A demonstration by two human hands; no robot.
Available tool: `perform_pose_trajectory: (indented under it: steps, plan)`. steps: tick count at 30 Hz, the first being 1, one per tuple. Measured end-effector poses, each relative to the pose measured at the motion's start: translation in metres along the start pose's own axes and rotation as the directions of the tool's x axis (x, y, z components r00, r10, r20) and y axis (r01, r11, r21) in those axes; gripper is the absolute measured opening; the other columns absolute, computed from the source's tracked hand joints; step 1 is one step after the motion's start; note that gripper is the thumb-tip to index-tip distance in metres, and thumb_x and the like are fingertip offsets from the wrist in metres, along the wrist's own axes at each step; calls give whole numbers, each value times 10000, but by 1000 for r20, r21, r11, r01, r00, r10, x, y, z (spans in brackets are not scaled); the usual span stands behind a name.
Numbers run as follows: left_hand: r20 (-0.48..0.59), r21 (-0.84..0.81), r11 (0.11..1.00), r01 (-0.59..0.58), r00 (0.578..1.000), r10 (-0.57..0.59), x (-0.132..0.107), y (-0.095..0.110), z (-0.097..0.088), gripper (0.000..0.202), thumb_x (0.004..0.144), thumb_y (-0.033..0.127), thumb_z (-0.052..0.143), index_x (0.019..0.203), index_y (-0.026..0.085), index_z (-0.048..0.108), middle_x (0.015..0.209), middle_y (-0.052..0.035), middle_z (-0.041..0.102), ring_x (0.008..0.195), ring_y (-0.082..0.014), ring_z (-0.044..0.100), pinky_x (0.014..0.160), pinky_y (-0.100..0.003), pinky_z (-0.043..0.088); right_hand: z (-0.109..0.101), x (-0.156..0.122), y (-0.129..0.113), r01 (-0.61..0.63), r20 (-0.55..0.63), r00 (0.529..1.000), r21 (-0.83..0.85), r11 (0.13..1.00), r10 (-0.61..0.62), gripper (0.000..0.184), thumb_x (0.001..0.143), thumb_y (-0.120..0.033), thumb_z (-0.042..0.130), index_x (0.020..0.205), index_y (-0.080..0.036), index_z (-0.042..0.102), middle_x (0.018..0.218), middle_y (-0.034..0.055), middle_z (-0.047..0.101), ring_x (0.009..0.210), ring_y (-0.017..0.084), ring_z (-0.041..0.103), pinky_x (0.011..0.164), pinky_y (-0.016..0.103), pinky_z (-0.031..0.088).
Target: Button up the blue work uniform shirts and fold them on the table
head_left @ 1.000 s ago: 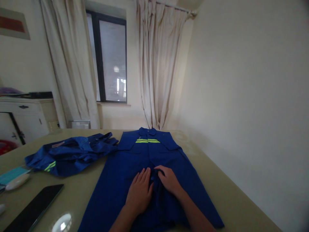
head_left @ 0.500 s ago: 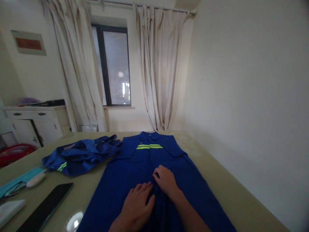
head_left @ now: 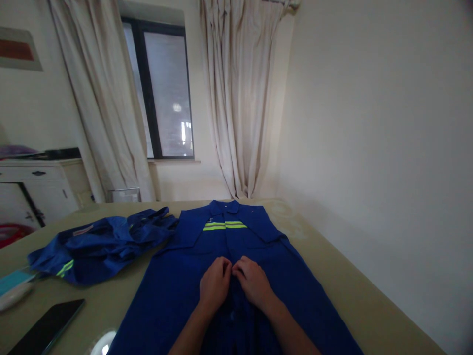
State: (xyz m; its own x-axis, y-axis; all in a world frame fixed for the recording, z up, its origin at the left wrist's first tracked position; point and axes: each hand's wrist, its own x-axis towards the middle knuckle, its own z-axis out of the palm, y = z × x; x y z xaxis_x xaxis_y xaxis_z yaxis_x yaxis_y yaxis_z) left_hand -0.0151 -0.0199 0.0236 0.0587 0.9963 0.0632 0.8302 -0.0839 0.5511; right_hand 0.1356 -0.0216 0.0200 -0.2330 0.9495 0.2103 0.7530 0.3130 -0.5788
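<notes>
A blue coverall (head_left: 214,246) with a collar and yellow-green reflective stripes lies front up on the table, its collar at the far end and its sleeves folded in. Over its centre line, my left hand (head_left: 215,283) is closed, fingertips pinching the cloth. Close beside it, my right hand (head_left: 253,281) has its fingers curled and pressed together on the same front seam. Between the hands and toward me, the fabric bunches into folds. The fingertips of both hands are partly hidden.
A crumpled blue garment (head_left: 107,244) with reflective stripes lies to the left. Nearer me are a black phone (head_left: 48,325), a white mouse-shaped object (head_left: 15,296) and a light blue face mask (head_left: 15,281). A wall (head_left: 369,172) stands along the table's right side.
My left hand has moved up and forward, from lying spread on the cloth to pinching beside my right hand. The view has shifted a little to the right.
</notes>
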Motion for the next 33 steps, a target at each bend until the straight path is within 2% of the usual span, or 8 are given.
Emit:
perform_pose_trajectory:
  steps: [5,10,16,20,24,29,31,33]
  plan:
    - [-53,-144,989,-28,998,21,0,-6,4,251,1023,327,363,996,245,599,1036,-16,714,944,-167,665,751,-268,402,-6,4,1,80,-24,997,161,984,-77,164,928,-162,609,879,-225,753,914,16,693,905,166,655,813,241,427]
    - [-39,-338,938,-82,997,73,6,-9,2,245,991,378,426,956,257,636,934,12,717,873,-174,655,723,-274,406,-7,8,6,30,-86,996,233,972,-10,103,879,-188,685,821,-210,767,809,10,703,787,171,647,743,260,427]
    - [-48,-432,892,-133,991,124,12,-16,5,242,965,391,474,920,247,664,864,14,721,809,-178,657,731,-271,456,-4,9,9,26,-98,995,281,959,2,49,807,-205,746,761,-190,753,769,8,698,733,165,637,690,251,427]
    - [-80,-322,926,-196,980,180,10,-15,4,281,988,272,406,1022,239,683,1012,-23,743,956,-188,665,840,-283,477,-4,9,8,-18,-130,990,243,970,51,50,812,-231,729,778,-195,728,768,1,697,723,165,625,671,247,427]
    - [-37,-52,967,-248,968,247,-2,-5,0,308,961,204,446,1142,244,692,1238,-53,708,1166,-229,608,1028,-371,429,-4,9,12,-20,-157,986,221,975,56,152,861,-172,590,940,-213,712,831,2,700,751,172,629,711,254,473]
    - [84,129,934,-333,942,324,-24,4,-1,438,1022,309,360,1396,263,585,1560,-41,501,1481,-233,383,1245,-461,236,-5,2,10,-130,-237,960,90,987,148,517,816,-29,443,1214,-249,691,1123,65,652,1019,185,644,937,288,476]
    - [140,174,917,-358,931,337,-33,1,0,501,1002,245,323,1458,252,532,1619,-36,411,1524,-222,306,1260,-465,212,-7,-1,0,-204,-174,964,6,979,202,540,831,-33,441,1243,-284,684,1201,64,620,1037,181,653,919,288,479]
    - [207,225,884,-411,906,369,-43,-4,3,611,917,202,415,1527,206,443,1667,-59,297,1558,-232,207,1274,-472,173,-10,-1,-13,-254,-86,966,-119,960,245,440,886,-106,467,1200,-312,697,1212,57,617,991,198,676,847,311,492]
